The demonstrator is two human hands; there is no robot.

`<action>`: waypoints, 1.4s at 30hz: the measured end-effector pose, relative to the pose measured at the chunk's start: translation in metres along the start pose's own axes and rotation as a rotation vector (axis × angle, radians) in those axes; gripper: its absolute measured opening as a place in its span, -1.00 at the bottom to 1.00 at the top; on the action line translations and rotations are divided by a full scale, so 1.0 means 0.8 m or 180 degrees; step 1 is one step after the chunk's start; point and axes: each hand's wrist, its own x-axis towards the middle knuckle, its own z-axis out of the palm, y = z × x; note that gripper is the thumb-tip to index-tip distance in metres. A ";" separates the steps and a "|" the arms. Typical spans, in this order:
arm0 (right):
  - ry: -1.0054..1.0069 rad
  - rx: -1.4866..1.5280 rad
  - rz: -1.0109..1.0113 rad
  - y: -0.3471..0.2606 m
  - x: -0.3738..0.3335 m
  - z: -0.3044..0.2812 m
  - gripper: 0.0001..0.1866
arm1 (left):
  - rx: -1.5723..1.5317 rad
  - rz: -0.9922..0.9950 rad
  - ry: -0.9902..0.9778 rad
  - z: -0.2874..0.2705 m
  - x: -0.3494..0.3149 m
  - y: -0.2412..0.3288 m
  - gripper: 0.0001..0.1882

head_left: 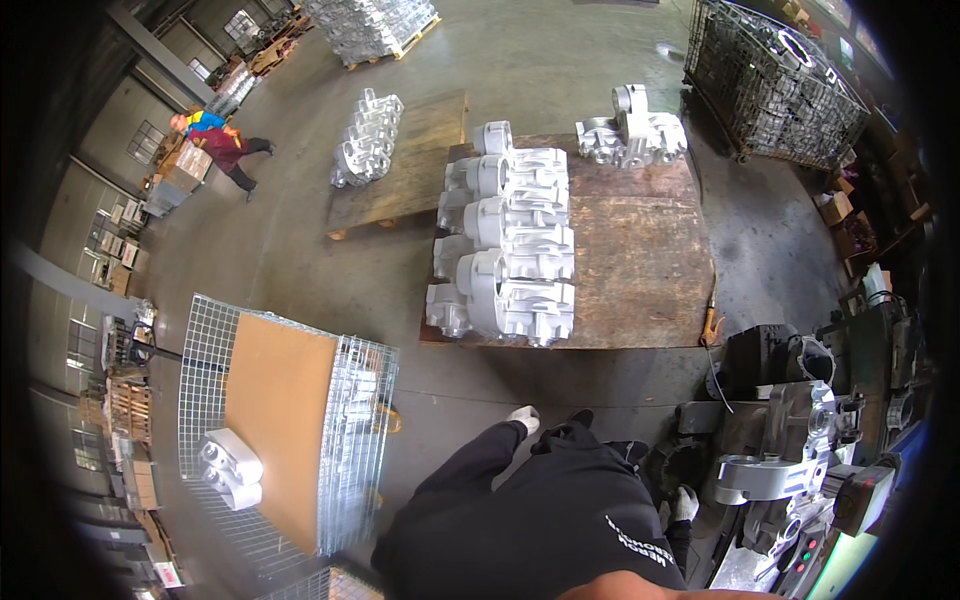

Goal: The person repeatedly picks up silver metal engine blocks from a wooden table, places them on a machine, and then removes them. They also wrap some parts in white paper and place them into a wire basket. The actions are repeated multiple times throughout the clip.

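My left hand [525,419], in a white glove at the end of a dark sleeve, hangs in front of me above the floor, apart from the pallet. Its fingers are too small to make out. My right hand [685,504], also white-gloved, is low at my right side, beside the machine fixture. How its fingers are set cannot be made out. On that fixture lies a silvery cast metal housing [765,479] with a rounded end toward me. A dark round opening [683,466] is just beyond my right hand.
Silvery castings [540,258] stand in a row on a wooden pallet [640,270] ahead; another casting [632,135] sits at its far right. A wire cage [362,450] with a cardboard sheet [280,400] and one casting [232,468] is left. A person [222,145] stands far left.
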 end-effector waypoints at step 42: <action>0.1479 -0.1968 0.0105 0.036 -0.167 0.020 -0.49 | -0.0373 0.1405 -0.2031 0.012 0.147 0.020 -0.84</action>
